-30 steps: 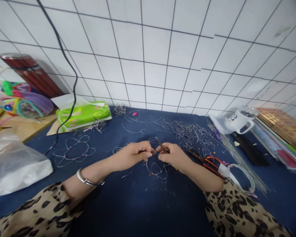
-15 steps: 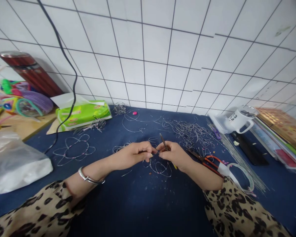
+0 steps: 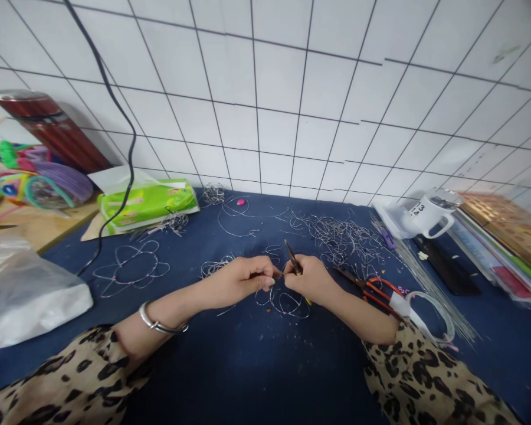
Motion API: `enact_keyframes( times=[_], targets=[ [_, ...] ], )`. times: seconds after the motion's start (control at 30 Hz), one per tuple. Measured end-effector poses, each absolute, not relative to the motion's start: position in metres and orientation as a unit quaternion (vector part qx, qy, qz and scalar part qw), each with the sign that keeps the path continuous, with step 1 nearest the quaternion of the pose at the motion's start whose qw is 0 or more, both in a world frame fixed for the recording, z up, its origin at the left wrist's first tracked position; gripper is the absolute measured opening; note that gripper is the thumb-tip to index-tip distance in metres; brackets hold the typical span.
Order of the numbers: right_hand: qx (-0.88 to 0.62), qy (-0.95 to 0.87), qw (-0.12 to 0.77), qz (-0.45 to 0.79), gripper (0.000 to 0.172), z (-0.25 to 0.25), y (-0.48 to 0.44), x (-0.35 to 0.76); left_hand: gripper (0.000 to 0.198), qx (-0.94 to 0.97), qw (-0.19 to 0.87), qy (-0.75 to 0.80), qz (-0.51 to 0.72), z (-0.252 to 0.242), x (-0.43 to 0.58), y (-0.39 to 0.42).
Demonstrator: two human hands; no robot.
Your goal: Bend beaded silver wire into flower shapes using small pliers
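Note:
My left hand (image 3: 239, 280) and my right hand (image 3: 310, 278) meet over the middle of a dark blue cloth (image 3: 256, 366). My left fingers pinch a thin silver wire (image 3: 278, 275) between the hands. My right hand is closed around small pliers (image 3: 292, 258), whose jaws stick up and point away from me. Below both hands lies a looped wire piece with small pink beads (image 3: 285, 302), which seems joined to the pinched wire. A metal bangle (image 3: 157, 321) sits on my left wrist.
A wire flower shape (image 3: 133, 267) lies at left, a tangle of wire scraps (image 3: 340, 236) behind the hands. Orange-handled scissors (image 3: 374, 289) and straight wires (image 3: 425, 277) lie right. A white mug (image 3: 429, 219), green tissue pack (image 3: 148, 203), plastic bag (image 3: 24, 292) and black cable (image 3: 121, 147) surround the cloth.
The pliers in my right hand have tipped up from lying flat toward the left to pointing more upright. Both hands stay together in the same spot.

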State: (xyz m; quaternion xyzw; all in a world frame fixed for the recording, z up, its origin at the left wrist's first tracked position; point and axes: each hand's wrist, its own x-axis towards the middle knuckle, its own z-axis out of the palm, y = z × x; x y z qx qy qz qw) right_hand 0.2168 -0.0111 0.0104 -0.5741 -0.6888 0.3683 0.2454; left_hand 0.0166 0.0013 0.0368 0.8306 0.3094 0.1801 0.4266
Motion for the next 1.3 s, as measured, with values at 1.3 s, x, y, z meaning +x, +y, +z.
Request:
enact_keyframes(
  times=[1.3],
  targets=[
    [-0.555,-0.693,0.25,0.388,0.011,0.011,-0.011,0.213,0.011,0.868,0.151,0.386,0.273,0.007,0.024,-0.005]
  ],
)
